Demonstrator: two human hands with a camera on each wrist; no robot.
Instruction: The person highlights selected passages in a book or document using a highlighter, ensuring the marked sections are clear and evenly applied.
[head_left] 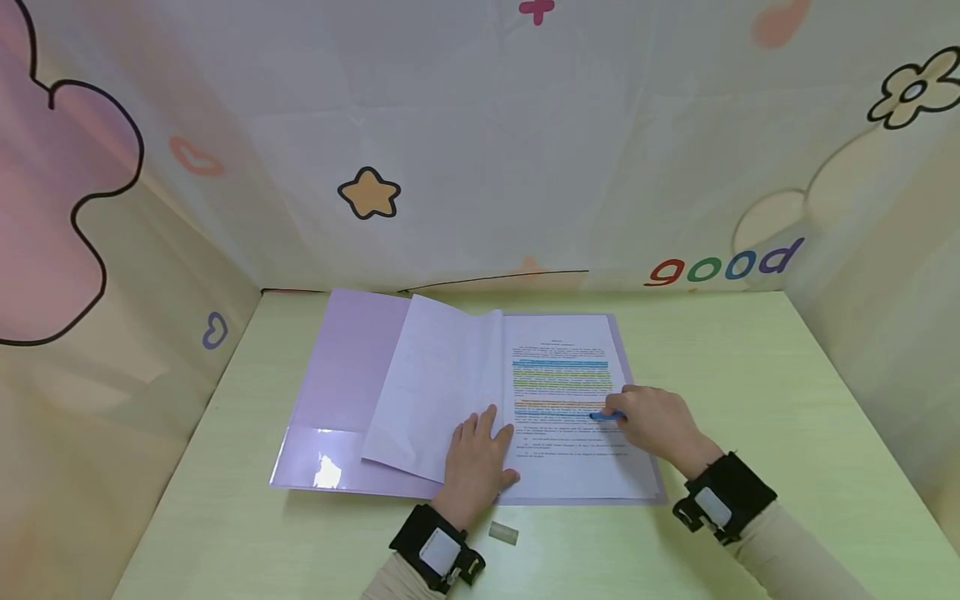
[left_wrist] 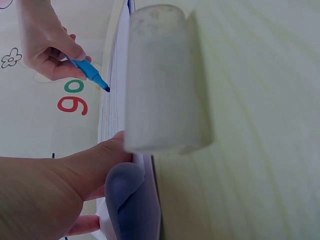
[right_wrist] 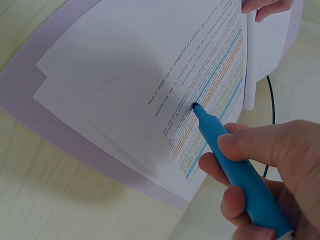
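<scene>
My right hand (head_left: 660, 423) grips a blue highlighter (right_wrist: 240, 175), its dark tip right at the printed lines of the page (head_left: 562, 475). Blue, green-yellow and orange bands mark several lines of the text, and a blue band runs up to the tip. The page lies in an opened purple folder (head_left: 348, 358). With fingers spread, my left hand (head_left: 474, 458) rests on the turned-over white sheets (head_left: 442, 367) and the lower edge by the fold. In the left wrist view the thumb (left_wrist: 95, 165) lies along that edge.
A small greyish eraser-like block (head_left: 503, 533) sits on the light green-yellow table (head_left: 750, 375), just in front of the folder and close to my left wrist. A patterned cloth backdrop (head_left: 480, 167) rises behind the table. The folder's clear pocket (head_left: 330, 458) reflects light.
</scene>
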